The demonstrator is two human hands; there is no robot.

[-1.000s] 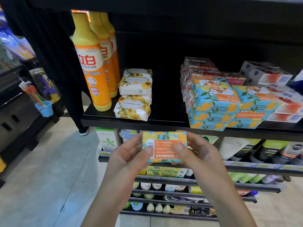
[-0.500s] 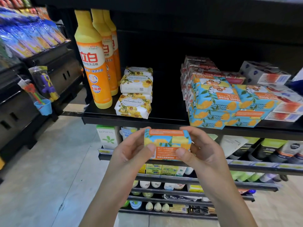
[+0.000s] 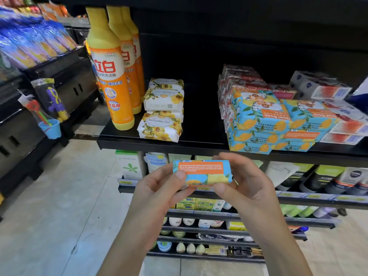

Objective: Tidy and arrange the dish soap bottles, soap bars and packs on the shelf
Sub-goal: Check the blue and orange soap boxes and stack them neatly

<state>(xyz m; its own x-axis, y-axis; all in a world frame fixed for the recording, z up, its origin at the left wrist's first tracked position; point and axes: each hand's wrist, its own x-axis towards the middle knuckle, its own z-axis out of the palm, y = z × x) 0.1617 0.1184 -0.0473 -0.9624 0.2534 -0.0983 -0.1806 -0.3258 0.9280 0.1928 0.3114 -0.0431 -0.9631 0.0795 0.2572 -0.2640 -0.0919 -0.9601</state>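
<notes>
Two hands are seen nearest, the left hand (image 3: 159,188) and the right hand (image 3: 245,186), each with thumb and fingers pinched on one end of a blue-and-orange soap box (image 3: 202,172), which is held level just below the front edge of the black shelf (image 3: 159,144). Farther back on that shelf, floral-wrapped soap bars (image 3: 161,126) are stacked beside three upright orange dish soap bottles (image 3: 111,76) at the left. Matching blue soap packs (image 3: 258,120) are piled at the right, well apart from the bars.

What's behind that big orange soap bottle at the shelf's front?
Two more orange bottles stand in a row behind the front bottle. It covers much of them; anything farther back is too dark to tell.
</notes>
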